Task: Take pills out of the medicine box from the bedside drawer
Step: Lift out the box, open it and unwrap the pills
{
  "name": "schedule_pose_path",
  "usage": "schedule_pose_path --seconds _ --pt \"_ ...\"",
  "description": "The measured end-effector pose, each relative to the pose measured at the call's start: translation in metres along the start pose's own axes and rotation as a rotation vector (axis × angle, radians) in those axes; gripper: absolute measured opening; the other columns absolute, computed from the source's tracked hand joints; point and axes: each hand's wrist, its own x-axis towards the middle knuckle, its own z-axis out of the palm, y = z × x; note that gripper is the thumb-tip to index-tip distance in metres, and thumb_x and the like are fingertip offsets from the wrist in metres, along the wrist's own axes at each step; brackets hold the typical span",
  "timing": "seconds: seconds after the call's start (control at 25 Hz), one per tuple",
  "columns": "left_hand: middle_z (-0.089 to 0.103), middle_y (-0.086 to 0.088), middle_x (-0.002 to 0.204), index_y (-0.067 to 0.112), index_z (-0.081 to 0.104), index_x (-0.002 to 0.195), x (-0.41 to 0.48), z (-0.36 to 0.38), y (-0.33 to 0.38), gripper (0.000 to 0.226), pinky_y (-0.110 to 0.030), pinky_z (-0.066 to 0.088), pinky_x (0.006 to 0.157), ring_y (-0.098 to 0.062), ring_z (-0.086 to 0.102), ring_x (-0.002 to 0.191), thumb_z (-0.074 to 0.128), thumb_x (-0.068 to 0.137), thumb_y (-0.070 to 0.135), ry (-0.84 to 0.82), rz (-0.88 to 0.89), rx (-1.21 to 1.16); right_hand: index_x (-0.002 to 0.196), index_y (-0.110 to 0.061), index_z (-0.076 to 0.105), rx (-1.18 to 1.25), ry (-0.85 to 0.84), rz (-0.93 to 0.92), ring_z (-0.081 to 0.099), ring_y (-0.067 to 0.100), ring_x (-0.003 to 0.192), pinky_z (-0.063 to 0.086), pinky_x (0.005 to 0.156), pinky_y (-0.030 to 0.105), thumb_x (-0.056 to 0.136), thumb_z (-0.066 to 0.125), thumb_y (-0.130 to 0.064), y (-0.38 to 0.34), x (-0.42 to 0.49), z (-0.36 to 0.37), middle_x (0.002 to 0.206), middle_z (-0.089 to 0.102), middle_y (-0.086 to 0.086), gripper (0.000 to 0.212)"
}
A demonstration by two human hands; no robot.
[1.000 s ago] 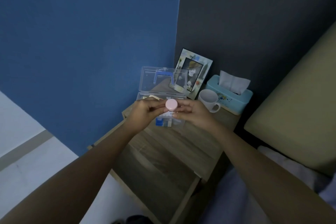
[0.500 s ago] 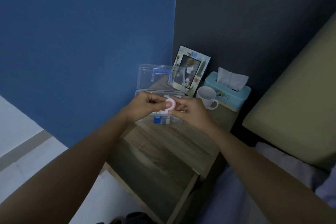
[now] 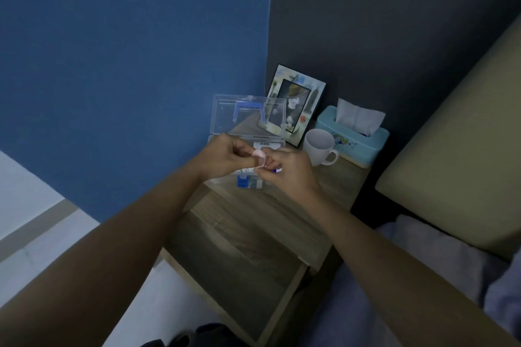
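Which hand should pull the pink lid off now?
Probably the left hand: its fingers pinch the pink lid, while the right hand grips the small container underneath, steadying it over the open medicine box.

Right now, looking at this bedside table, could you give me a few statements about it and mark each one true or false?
1. The clear medicine box has its lid up. True.
2. The white mug lies on its side. False: it stands upright.
3. Both hands, left hand and right hand, hold a small pink container. True.
4. The tissue box is closed and empty. False: a tissue sticks out of its top.
5. The picture frame stands behind the box. True.
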Motion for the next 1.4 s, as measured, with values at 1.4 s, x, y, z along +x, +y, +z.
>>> schedule_pose_path --seconds 1.4 --pt "0.072 -0.010 0.070 0.008 0.071 0.075 0.010 0.023 0.005 0.041 -0.033 0.051 0.071 -0.013 0.064 0.064 0.062 0.083 0.047 -0.001 -0.064 0.166 0.111 -0.006 0.068 -0.082 0.098 -0.012 0.069 0.022 0.072 0.055 0.066 0.029 0.074 0.076 -0.020 0.015 -0.022 -0.008 0.085 0.071 0.016 0.040"
